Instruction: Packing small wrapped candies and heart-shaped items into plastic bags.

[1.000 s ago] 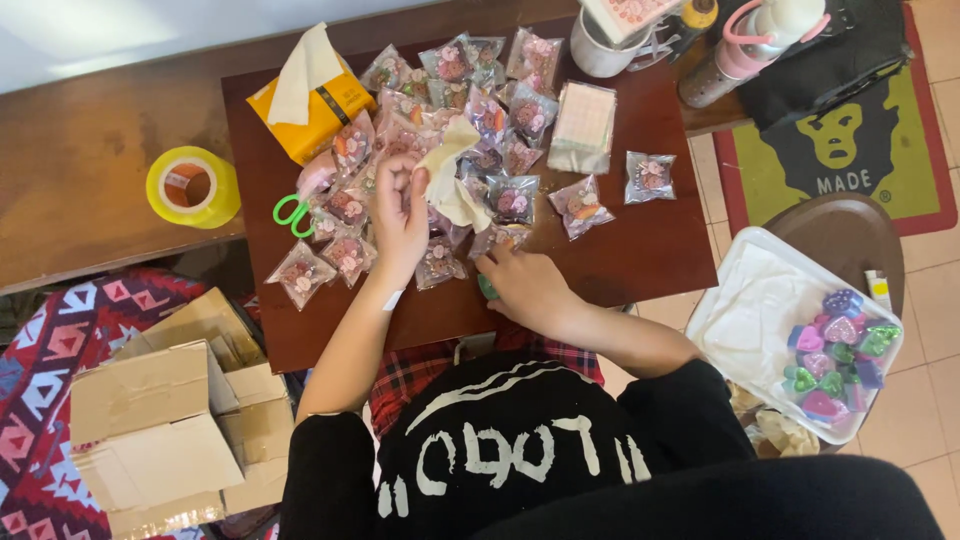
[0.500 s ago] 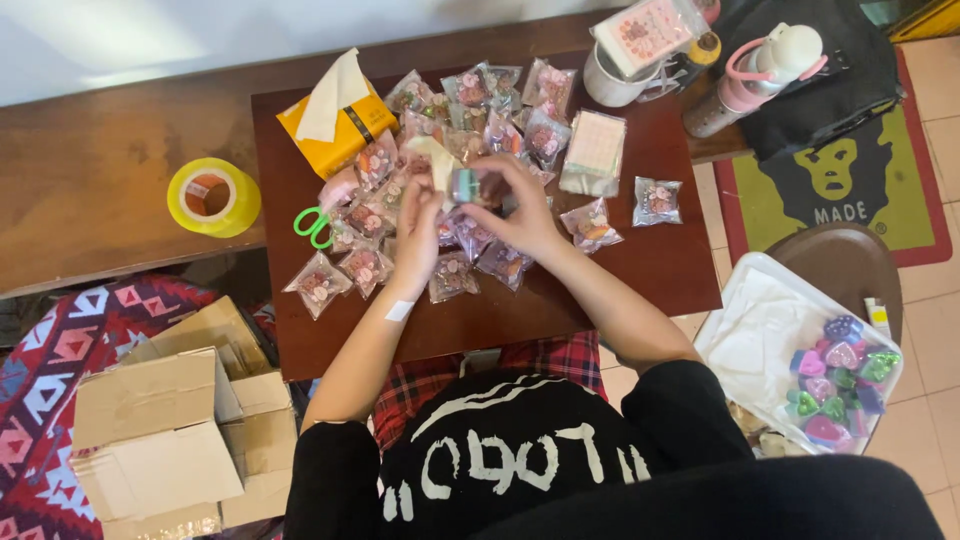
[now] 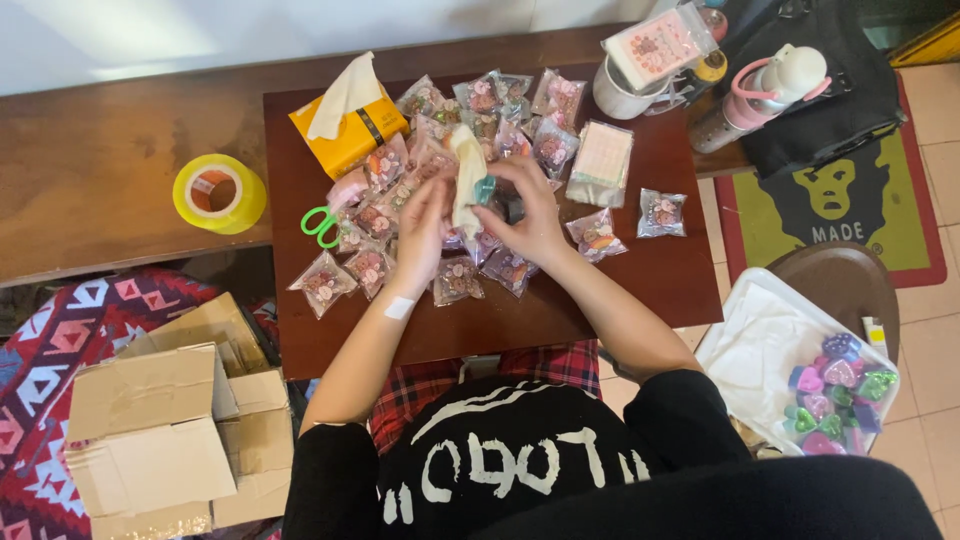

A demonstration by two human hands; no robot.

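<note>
Left hand [image 3: 425, 225] and right hand [image 3: 530, 205], both closed, pinch a pale small bag [image 3: 466, 178] upright over the counter [image 3: 680, 270], a teal piece [image 3: 484, 190] at its mouth, packets [image 3: 458, 280] spread below.

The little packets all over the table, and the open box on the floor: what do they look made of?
The packets look like thin clear plastic film: glossy glints, pinkish contents showing through. The box looks like plain brown corrugated cardboard, matte, with creased flaps. The table seems dark reddish wood or veneer with a faint sheen; I can't tell which.
</note>
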